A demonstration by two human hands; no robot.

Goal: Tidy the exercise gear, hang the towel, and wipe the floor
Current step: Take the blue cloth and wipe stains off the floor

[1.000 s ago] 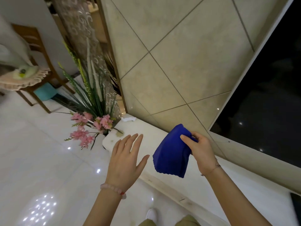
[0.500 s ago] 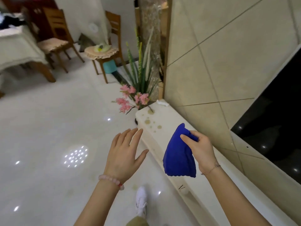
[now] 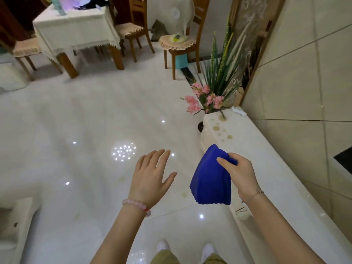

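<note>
Blue cloth point(image 3: 210, 180) in R hand point(image 3: 240, 175) (microfibre, prob.)

The right hand's fingers point(image 3: 226, 162) cover part of the blue cloth point(image 3: 210, 180). Both forearms and white shoes point(image 3: 162, 246) run off the bottom edge. Items on the far tabletop point(image 3: 76, 14) are blurred.

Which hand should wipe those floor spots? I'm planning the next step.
Right, probably. The right hand already grips the blue cloth; the left hand is open and empty. Faint yellowish spots lie on the floor below.
</note>
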